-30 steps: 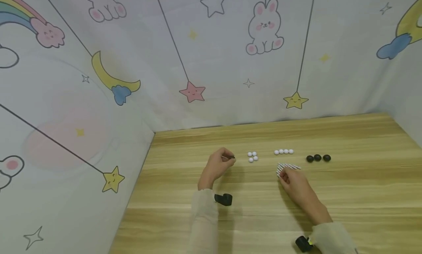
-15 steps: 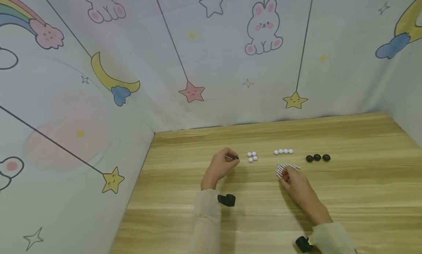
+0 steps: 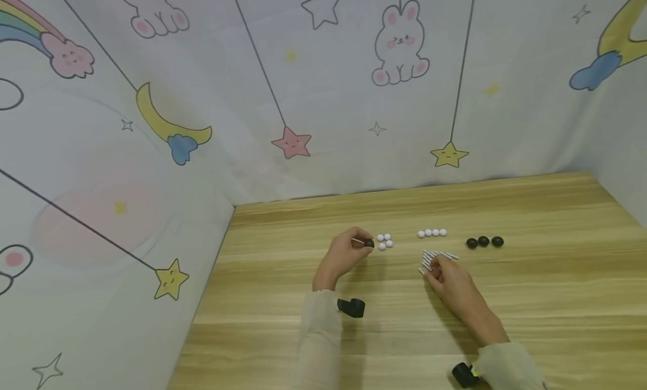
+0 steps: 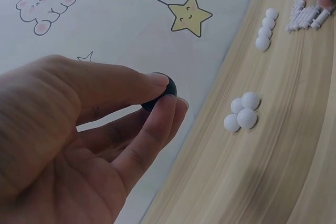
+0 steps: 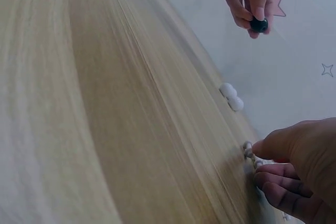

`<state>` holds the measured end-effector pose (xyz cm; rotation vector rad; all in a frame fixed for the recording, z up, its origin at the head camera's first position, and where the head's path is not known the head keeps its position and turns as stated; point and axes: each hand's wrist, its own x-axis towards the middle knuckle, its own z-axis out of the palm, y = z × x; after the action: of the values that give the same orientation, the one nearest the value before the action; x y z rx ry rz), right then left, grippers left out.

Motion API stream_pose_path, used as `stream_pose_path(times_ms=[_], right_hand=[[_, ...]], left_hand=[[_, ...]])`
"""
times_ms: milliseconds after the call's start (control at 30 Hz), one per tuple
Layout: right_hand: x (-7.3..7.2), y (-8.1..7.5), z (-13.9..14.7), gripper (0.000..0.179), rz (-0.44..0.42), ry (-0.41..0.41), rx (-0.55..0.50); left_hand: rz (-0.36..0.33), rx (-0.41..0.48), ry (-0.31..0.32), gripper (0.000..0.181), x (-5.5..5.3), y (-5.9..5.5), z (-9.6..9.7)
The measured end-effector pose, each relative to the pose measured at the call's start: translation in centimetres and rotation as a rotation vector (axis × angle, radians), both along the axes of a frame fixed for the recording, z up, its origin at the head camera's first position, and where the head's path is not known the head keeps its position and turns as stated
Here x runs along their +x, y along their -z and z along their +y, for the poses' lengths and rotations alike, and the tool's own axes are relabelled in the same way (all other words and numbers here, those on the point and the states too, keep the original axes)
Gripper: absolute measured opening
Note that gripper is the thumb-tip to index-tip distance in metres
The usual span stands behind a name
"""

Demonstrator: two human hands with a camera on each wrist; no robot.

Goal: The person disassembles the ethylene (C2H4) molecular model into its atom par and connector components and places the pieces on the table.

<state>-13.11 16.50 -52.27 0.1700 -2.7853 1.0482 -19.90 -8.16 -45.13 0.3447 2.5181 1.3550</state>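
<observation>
My left hand (image 3: 343, 255) pinches a black ball (image 4: 160, 92) between thumb and fingertips, held up off the wooden table. Just right of it in the head view lies a cluster of several white balls (image 3: 385, 241). My right hand (image 3: 457, 283) is low at a pile of short white rods (image 3: 434, 256). Its thumb and finger pinch one short white rod (image 5: 248, 149), whose end juts out beside the thumb. The fingers hide part of the pile. In the right wrist view the black ball (image 5: 259, 24) shows a small hole.
A row of several white balls (image 3: 432, 232) lies behind the rods. Three black balls (image 3: 483, 241) sit in a line to the right. A white printed cloth (image 3: 333, 154) rises along the back and left of the table (image 3: 283, 317).
My left hand has moved right with the black ball, close to the white cluster. My right hand has stayed nearly in place, and one rod now sticks out from the pile at its fingertips.
</observation>
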Motion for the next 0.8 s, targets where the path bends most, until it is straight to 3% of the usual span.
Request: stream_pose_path(times_ms=[467, 800], right_hand=[[0.3, -0.3, 0.0, 0.014, -0.016, 0.010, -0.015], [0.8, -0.3, 0.2, 0.011, 0.003, 0.012, -0.016]], left_hand=[[-0.006, 0.024, 0.034, 0.026, -0.1, -0.3, 1.0], [0.032, 0.001, 0.134, 0.018, -0.6, -0.5, 3.5]])
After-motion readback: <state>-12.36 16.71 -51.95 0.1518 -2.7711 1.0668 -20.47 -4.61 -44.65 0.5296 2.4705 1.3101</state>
